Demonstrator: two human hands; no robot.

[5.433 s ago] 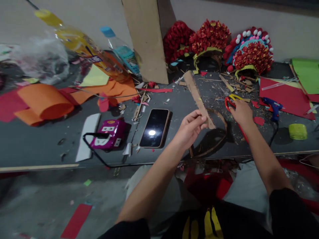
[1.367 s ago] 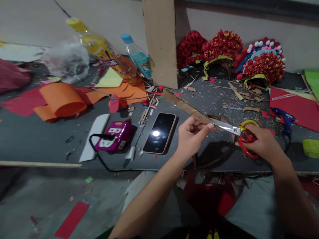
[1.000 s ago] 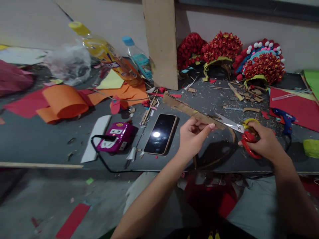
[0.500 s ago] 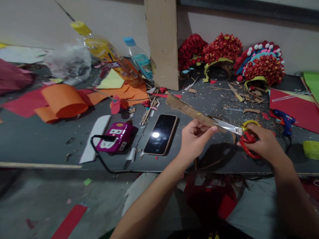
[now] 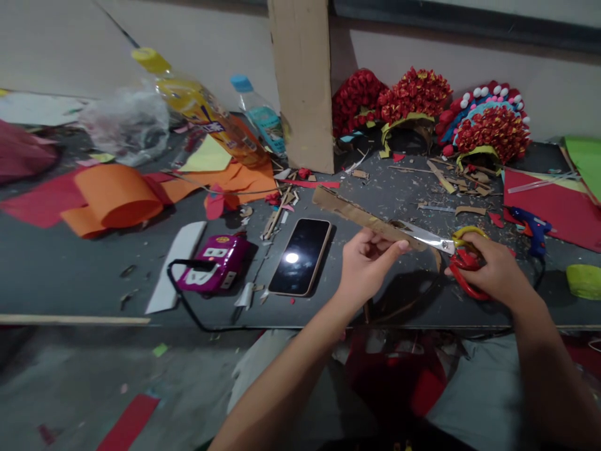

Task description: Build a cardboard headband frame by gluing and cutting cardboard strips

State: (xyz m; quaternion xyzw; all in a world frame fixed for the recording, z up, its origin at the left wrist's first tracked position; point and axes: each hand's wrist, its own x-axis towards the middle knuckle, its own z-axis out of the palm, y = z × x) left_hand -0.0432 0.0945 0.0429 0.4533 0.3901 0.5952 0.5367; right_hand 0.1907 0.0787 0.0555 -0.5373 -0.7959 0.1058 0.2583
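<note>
Left hand (image 5: 369, 260): yours, closed, thumb and fingers pinching the cardboard strip (image 5: 347, 210) near its right end.
Right hand (image 5: 493, 263): yours, closed around the red and yellow handles of the scissors (image 5: 429, 238).
Scissors: silver blades pointing left, at the strip's edge beside your left fingertips; how far they part, too small to tell.
Cardboard strip: raised above the table (image 5: 56, 269) in front of you, slanting from upper left to lower right.
Table: dark grey, littered with scraps; phone (image 5: 300, 257) and purple socket block (image 5: 216, 266) to your left, blue glue gun (image 5: 530, 228) to your right.
Table, far side: cardboard upright (image 5: 305, 88) between a blue-capped bottle (image 5: 265, 119) and red ruffled pieces (image 5: 413, 94).
Room: pale wall (image 5: 211, 37) behind; grey floor (image 5: 197, 388) below, bearing a red paper strip (image 5: 129, 423).
Strip, appearance: brown, long, narrow, flat, its upper edge rough; right end partly hidden by your fingers and the blades.
</note>
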